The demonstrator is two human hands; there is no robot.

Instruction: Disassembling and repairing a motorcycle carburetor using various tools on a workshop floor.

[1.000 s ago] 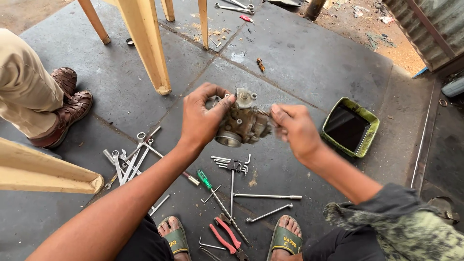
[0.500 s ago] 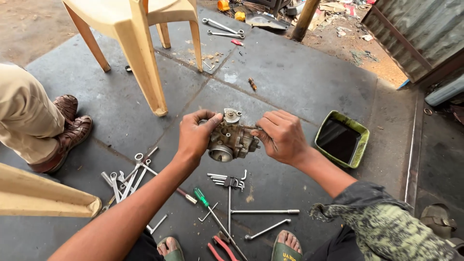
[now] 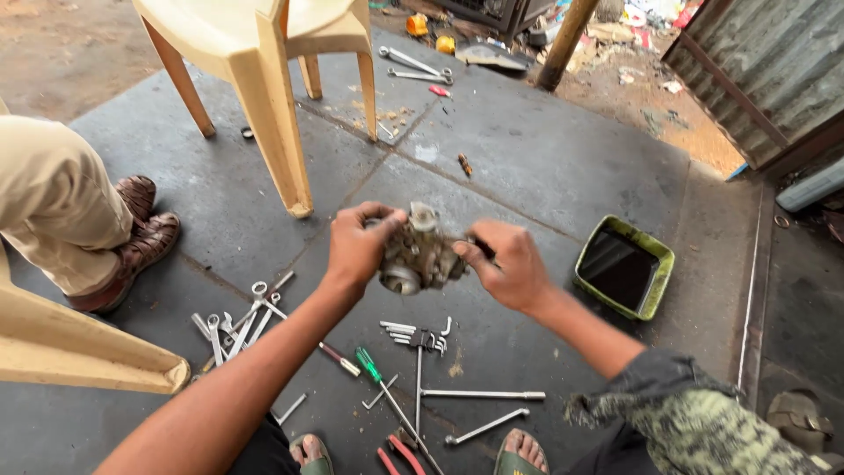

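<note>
Gripping a metal carburettor [image 3: 420, 259] from both sides, the two hands hold it up over the grey floor [image 3: 545, 167] near the middle of the frame. The left hand [image 3: 359, 246] wraps its left side, fingers curled over the top and thumb underneath, closed on the body. The right hand [image 3: 510, 264] closes on its right side, fingers folded and thumb pressed toward the part; whether it also pinches a small tool there cannot be told.

Below the hands, at lower centre, hex keys [image 3: 420, 336] lie fanned on the floor, with a green-handled screwdriver [image 3: 378, 374] just left of them and two long rods [image 3: 479, 396] to the right. Red-handled pliers [image 3: 400, 453] sit at the bottom edge between the person's two sandalled feet [image 3: 523, 453]. A cluster of spanners [image 3: 242, 321] lies at lower left, well apart from the hands.

A green tray [image 3: 655, 264] holding dark liquid sits right of the right hand, near but not touching. A cream plastic chair [image 3: 264, 79] stands at the upper left. Another person's leg and brown sandals [image 3: 132, 237] show at the left edge. Two more spanners [image 3: 413, 66] lie at upper centre.
</note>
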